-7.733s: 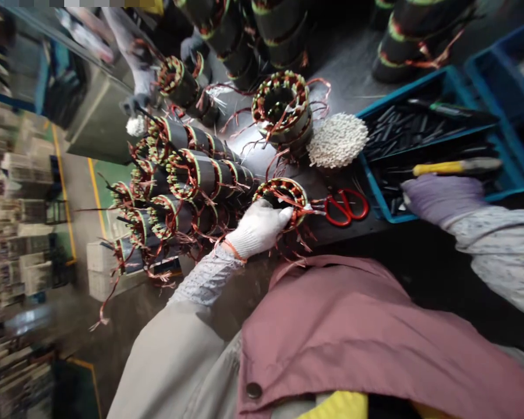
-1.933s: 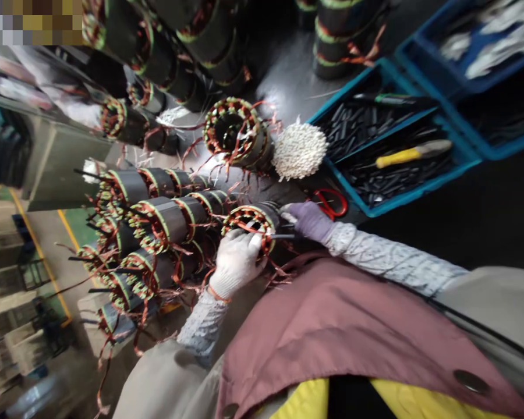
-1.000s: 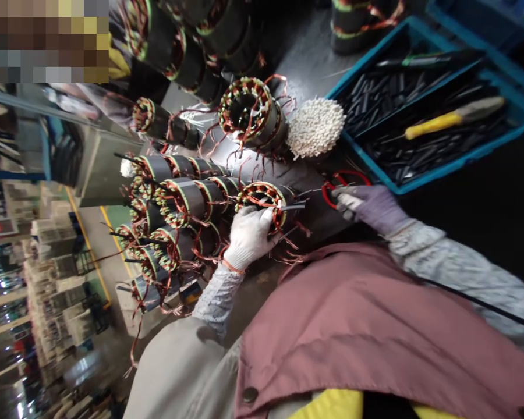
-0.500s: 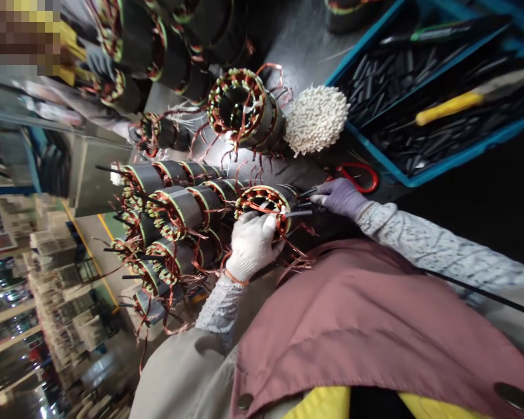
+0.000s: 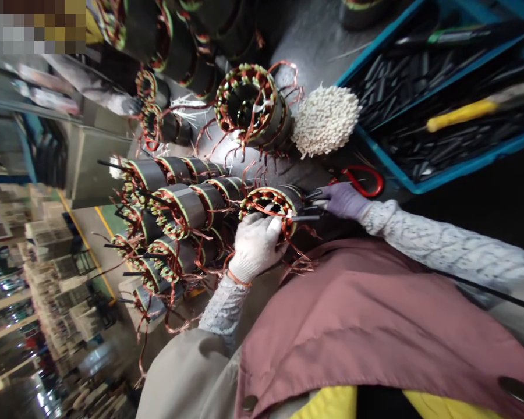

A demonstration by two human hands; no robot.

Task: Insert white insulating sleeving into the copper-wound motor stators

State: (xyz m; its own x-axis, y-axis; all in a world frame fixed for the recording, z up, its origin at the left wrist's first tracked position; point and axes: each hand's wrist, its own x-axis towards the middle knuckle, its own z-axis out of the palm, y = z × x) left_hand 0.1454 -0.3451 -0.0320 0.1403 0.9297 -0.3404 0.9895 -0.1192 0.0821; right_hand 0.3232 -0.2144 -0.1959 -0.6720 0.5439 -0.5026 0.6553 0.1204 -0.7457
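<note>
In a white glove, my left hand (image 5: pixel 258 243) is closed at the near rim of a motor stator (image 5: pixel 294 195), pinching copper wire beside its winding ends. A dark insulating sleeve (image 5: pixel 305 218) sticks out to the right from just beyond those fingertips. My right hand (image 5: pixel 346 201), gloved in purple, is closed on several thin black sleeves (image 5: pixel 313 195) that point left toward the stator. The palm side of both hands is hidden.
Stacked stators (image 5: pixel 179 209) with loose copper leads lie to the left. Another stator (image 5: pixel 247 102) stands beyond, next to a bundle of white sticks (image 5: pixel 327 121). Red-handled scissors (image 5: pixel 367 183) lie near a blue bin (image 5: pixel 388 157) of black sleeves. A co-worker's gloved hand (image 5: pixel 128 105) is at the far left.
The whole view has shifted slightly to the right. Both hands keep their grips near the stator. The co-worker's other hand, visible earlier at upper left, is no longer in sight.
</note>
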